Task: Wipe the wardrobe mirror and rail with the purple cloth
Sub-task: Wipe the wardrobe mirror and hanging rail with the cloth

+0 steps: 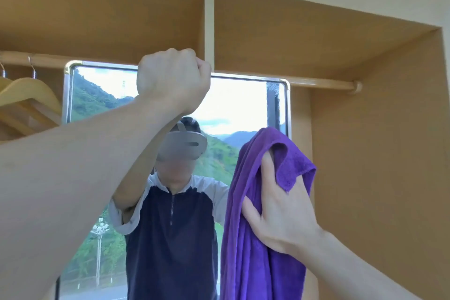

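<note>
Left hand (173, 80) fisted around wardrobe rail (321, 82), fingers curled over it just left of white vertical support (209, 29). Right hand (280, 204) grips purple cloth (253, 251), cloth draped over fingers, hanging against right part of mirror (233, 105). Mirror sits behind rail, reflects person in dark top. Wooden hangers (29, 95) on rail far left.

View: single head-worn wide-angle camera; no second view.
Facing: forward and tilted upward into the wardrobe (365, 129) recess.
Range: close; forearms fill the lower corners.
Frame centre: mirror (231, 105), crossed by the rail (321, 81).
Self-view: the mirror reflects the wearer.
</note>
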`<state>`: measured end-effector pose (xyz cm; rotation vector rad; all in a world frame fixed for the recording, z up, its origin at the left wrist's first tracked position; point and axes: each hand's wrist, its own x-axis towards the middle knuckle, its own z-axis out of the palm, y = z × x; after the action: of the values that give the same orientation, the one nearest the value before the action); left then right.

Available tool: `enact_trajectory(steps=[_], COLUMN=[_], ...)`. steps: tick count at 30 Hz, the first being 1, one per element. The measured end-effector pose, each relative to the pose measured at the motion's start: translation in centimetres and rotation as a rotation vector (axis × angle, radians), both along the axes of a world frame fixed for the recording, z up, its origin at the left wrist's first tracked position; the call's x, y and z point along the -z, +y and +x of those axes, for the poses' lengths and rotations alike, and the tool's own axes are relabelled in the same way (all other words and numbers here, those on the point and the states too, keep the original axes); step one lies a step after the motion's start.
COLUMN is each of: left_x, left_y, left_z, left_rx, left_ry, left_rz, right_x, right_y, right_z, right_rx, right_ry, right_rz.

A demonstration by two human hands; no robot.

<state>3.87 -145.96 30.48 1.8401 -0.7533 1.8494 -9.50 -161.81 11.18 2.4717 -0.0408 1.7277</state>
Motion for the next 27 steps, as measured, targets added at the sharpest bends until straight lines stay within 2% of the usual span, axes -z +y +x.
enact_trajectory(steps=[4, 12, 17, 23, 27], left_x=[0.0, 0.2, 0.3, 0.7, 1.2], left_y=[0.1, 0.1, 0.3, 0.4, 0.3], left_z=[0.0, 0.1, 0.1, -0.3, -0.6], left_rx=[-0.009, 0.034, 0.084, 0.107, 0.116], left_ry=[0.015, -0.021, -0.105, -0.134, -0.129], left_rz=[0.014, 0.012, 0.052, 0.079, 0.071], right_x=[-1.4, -10.4, -8.7, -5.1, -6.2], right_y=[-1.2, -1.5, -0.7, -2.3, -2.6], right_z=[-0.8, 0.5, 1.5, 0.0, -0.5], right_rx=[0.042, -0.016, -0.05, -0.019, -0.01], right_ry=[0.013, -0.176, -0.215, -0.006, -0.014], right_rz=[0.008, -0.028, 0.058, -0.09, -0.159])
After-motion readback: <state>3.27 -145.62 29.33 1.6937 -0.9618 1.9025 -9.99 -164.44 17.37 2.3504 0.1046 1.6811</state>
